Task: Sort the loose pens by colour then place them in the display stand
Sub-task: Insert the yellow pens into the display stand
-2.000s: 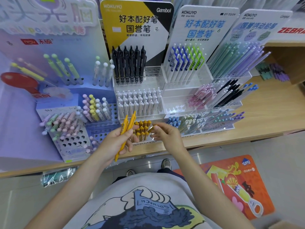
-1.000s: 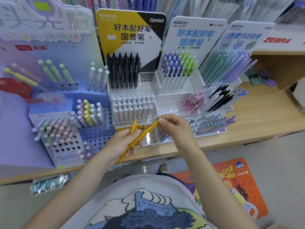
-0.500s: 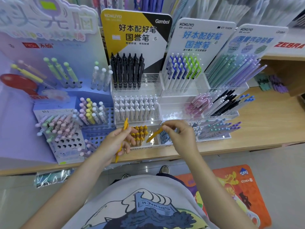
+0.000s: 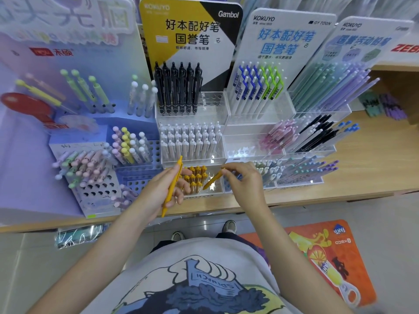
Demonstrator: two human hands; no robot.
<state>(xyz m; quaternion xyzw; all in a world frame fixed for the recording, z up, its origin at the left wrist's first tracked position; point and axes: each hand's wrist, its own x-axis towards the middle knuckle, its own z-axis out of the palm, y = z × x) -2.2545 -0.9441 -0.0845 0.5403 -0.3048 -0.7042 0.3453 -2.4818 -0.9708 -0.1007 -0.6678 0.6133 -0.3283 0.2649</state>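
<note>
My left hand [image 4: 164, 190] grips one yellow pen [image 4: 172, 186] that stands nearly upright in front of the clear display stand [image 4: 217, 114]. My right hand [image 4: 243, 181] pinches a second yellow pen [image 4: 212, 179] by its top end, its tip slanting down-left over the stand's bottom compartment. Several yellow pens [image 4: 196, 179] stand in the left part of that compartment, between my two hands. White pens [image 4: 189, 141] fill the tier above and black pens [image 4: 179, 87] the top tier.
A blue-purple stand [image 4: 95, 168] with pastel pens sits to the left. Clear racks [image 4: 301, 141] of pink, black, blue and green pens stand to the right on the wooden shelf [image 4: 374, 155]. An orange floor mat [image 4: 328, 257] lies below right.
My right hand took one of the two yellow pens out of my left hand and carried it right, over the bottom compartment. My left hand keeps one pen.
</note>
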